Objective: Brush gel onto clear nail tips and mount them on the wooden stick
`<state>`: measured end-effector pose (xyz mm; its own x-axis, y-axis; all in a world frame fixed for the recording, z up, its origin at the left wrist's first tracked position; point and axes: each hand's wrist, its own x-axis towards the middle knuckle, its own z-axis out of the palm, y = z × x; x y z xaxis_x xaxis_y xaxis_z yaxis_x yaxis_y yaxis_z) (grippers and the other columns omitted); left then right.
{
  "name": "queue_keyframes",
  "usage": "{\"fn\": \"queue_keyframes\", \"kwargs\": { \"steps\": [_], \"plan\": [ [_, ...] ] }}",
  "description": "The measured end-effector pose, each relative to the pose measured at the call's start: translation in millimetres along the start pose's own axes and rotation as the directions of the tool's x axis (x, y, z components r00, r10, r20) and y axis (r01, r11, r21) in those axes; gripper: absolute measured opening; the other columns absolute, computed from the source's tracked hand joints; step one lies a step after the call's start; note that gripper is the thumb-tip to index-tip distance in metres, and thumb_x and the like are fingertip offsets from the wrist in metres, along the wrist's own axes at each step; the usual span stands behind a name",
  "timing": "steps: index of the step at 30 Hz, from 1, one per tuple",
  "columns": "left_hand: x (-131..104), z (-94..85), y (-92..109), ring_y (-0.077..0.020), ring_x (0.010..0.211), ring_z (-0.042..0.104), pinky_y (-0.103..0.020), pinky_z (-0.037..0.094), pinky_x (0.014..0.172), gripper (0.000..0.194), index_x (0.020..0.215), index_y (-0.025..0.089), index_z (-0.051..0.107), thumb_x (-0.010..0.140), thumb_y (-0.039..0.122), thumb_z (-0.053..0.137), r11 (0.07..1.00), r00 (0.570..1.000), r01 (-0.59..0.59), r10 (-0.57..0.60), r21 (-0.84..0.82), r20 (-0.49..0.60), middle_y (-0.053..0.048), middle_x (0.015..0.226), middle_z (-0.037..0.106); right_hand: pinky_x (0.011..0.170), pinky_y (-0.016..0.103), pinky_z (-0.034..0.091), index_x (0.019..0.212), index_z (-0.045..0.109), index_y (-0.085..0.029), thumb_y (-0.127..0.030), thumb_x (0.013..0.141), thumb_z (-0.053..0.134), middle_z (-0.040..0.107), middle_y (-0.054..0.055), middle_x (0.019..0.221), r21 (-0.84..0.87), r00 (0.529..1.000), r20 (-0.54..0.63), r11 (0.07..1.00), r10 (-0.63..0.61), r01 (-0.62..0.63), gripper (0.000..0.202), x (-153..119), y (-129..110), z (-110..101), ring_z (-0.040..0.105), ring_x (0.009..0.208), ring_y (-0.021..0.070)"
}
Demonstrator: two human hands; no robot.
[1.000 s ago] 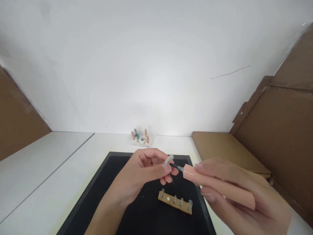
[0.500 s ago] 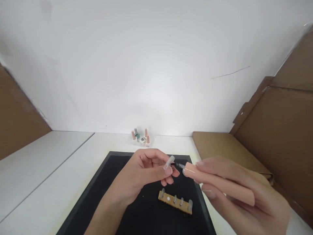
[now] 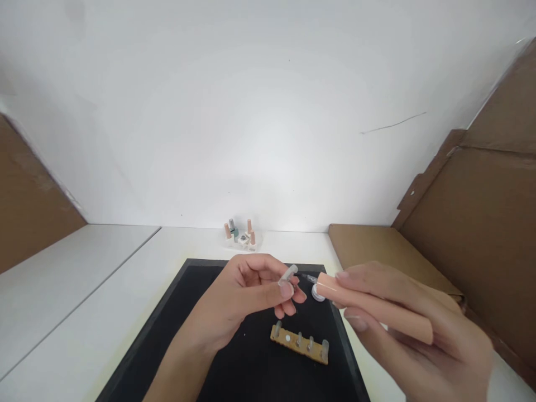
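Between the thumb and fingers of my left hand (image 3: 245, 293) is a clear false nail (image 3: 288, 274), tilted up to the right. My right hand (image 3: 402, 329) grips a nail polish brush (image 3: 372, 307) by its long peach handle. The dark bristle tip points left and lies at the nail's right edge; whether it touches I cannot tell. Below the hands, a tan display strip (image 3: 299, 345) lies on the black mat (image 3: 234, 368), with several clear nails standing on it and one bare white dot. A small round white pot (image 3: 318, 292) shows just beneath the brush.
At the back, a clear organizer (image 3: 243, 241) holds several bottles with peach and grey-green caps. A flat cardboard piece (image 3: 377, 251) lies at the back right. Brown cardboard walls (image 3: 481, 212) rise at both sides, with a white wall (image 3: 268, 123) behind the white table (image 3: 121, 285).
The brush has shifted slightly left and up, together with my right hand. My left hand still holds the nail, which has turned a little. More of the round pot shows.
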<state>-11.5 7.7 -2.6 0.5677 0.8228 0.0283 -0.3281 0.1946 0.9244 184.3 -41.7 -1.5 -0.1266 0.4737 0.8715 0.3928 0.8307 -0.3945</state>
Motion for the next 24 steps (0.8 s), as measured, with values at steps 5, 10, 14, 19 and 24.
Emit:
{"fn": "queue_keyframes", "kwargs": {
  "steps": [5,10,14,19,24],
  "plan": [
    [1,0.3,2,-0.0075,0.054,0.066,-0.014,0.051,0.053,0.013,0.070,0.015,0.079,0.072,0.025,0.088,1.000,1.000,0.012,-0.012,0.006,0.008,-0.001,0.066,0.078,0.056,0.025,0.060,0.108,0.069,-0.022,-0.005,0.082,0.067,0.077,0.001,0.089,0.021,1.000,0.013,1.000,-0.016,0.016,0.031,2,-1,-1,0.073,0.075,0.0164],
    [3,0.7,4,-0.0083,0.053,0.066,-0.015,0.050,0.053,0.016,0.069,0.015,0.079,0.070,0.027,0.089,1.000,1.000,0.021,-0.021,0.007,0.002,-0.003,0.066,0.078,0.056,0.028,0.062,0.110,0.070,-0.023,-0.003,0.080,0.065,0.077,0.004,0.091,-0.027,0.998,0.054,0.999,-0.029,0.031,0.037,4,0,-6,0.075,0.077,0.0197],
    [4,2.5,5,-0.0077,0.052,0.066,-0.014,0.051,0.053,0.015,0.069,0.015,0.079,0.070,0.026,0.089,1.000,1.000,0.016,-0.016,-0.003,0.003,-0.002,0.064,0.077,0.054,0.029,0.062,0.108,0.073,-0.024,-0.007,0.079,0.067,0.077,0.004,0.086,-0.066,0.999,0.044,0.997,-0.029,0.032,0.034,7,-2,-6,0.074,0.069,0.0194],
    [5,3.4,6,-0.0069,0.051,0.065,-0.013,0.050,0.053,0.013,0.068,0.015,0.079,0.071,0.025,0.088,1.000,1.000,0.010,-0.010,-0.013,0.010,0.000,0.059,0.075,0.050,0.029,0.059,0.104,0.077,-0.026,-0.024,0.081,0.073,0.076,0.007,0.084,-0.136,1.000,-0.024,0.991,-0.020,0.016,0.023,13,-5,1,0.071,0.065,0.0201],
    [7,3.0,4,-0.0068,0.052,0.066,-0.013,0.051,0.053,0.012,0.069,0.016,0.080,0.072,0.025,0.088,1.000,1.000,0.001,0.000,-0.027,0.024,0.000,0.063,0.077,0.049,0.029,0.058,0.105,0.076,-0.027,-0.024,0.081,0.071,0.074,0.007,0.082,-0.139,0.999,0.025,0.990,-0.021,0.025,0.025,12,-4,-1,0.068,0.063,0.0190]
  ]
}}
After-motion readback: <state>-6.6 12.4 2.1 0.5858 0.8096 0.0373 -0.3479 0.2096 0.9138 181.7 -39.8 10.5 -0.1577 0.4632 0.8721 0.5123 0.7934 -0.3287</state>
